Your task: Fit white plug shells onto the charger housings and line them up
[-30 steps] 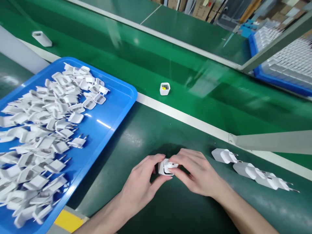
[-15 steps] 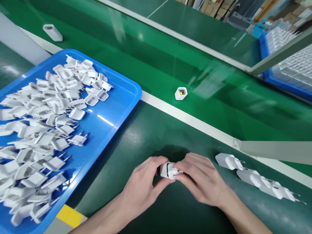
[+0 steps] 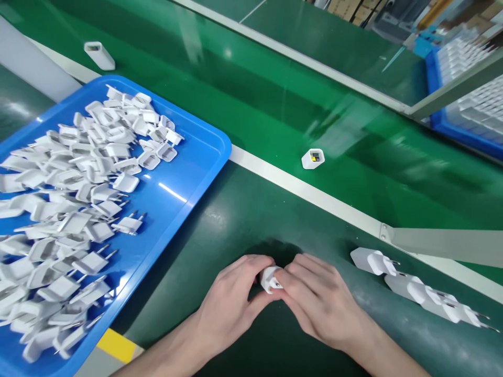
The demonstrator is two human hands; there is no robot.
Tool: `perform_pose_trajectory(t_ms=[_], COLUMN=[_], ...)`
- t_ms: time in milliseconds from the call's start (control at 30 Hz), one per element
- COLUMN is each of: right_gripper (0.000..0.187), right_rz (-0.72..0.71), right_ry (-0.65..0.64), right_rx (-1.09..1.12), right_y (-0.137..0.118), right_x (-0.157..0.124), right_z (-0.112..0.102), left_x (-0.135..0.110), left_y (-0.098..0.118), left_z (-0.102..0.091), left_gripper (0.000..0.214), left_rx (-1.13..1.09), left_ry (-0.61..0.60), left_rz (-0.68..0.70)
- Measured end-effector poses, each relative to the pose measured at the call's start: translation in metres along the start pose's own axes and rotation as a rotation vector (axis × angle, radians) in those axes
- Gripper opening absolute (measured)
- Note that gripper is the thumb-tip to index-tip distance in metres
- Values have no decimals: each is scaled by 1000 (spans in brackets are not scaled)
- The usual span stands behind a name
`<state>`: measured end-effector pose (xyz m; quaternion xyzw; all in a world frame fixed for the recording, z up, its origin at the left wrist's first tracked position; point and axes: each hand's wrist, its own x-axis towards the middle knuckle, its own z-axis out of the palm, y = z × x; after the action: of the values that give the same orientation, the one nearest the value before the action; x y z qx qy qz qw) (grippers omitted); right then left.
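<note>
Head: white plug [image 3: 269, 279] between fingers [image 3: 291, 284]

Worktop [image 3: 204, 230]: open strip between blue tray [image 3: 202, 157] and left hand [image 3: 231, 293]; second, narrower gap from right hand [image 3: 322, 298] to charger row [image 3: 401, 287].
Hands: joined at the white charger [image 3: 270, 279], closing the way between them.
Tray: raised rim; plug caps [image 3: 92, 262] heaped left, bare floor along the right side.
Rail [image 3: 298, 195]: diagonal, beyond the hands.
Green belt [image 3: 255, 115]: broad open run between near housing [image 3: 313, 159] and far housing [image 3: 99, 56].
Pale bar [image 3: 448, 235]: obstructs behind charger row; clearance beneath hard to judge.
</note>
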<state>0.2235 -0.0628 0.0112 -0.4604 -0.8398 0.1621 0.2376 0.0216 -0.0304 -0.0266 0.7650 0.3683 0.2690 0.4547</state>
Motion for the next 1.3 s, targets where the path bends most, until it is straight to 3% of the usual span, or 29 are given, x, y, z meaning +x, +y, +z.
perform_pose_trajectory(t_ms=[267,533,733,900,1100,1300], right_gripper=[20,24,14,26,46,43], right_rz=[29,87,180,298,168,148], right_ry=[111,159,131,286,243,438], right_rx=[-275,-247,-52,-25,-17,-47], right_y=[-18,-23,-29,-48,-65,-75], right_x=[-4,-3,3,-16,-36,-48], right_z=[16,25,-9,-32,2,24], left_x=[-3,2,5,2,-8,-22], left_y=[-6,-4,6,11,25,39], left_z=[-1,-2,-9,-11,-9,-12], left_gripper=[24,20,21,18,24,25], left_rx=[-60,-90,-116,-188,-357,-608], left_ry=[-29,-24,-24,-45,-121,-133], left_rz=[21,61,-46,-34,-33,-110])
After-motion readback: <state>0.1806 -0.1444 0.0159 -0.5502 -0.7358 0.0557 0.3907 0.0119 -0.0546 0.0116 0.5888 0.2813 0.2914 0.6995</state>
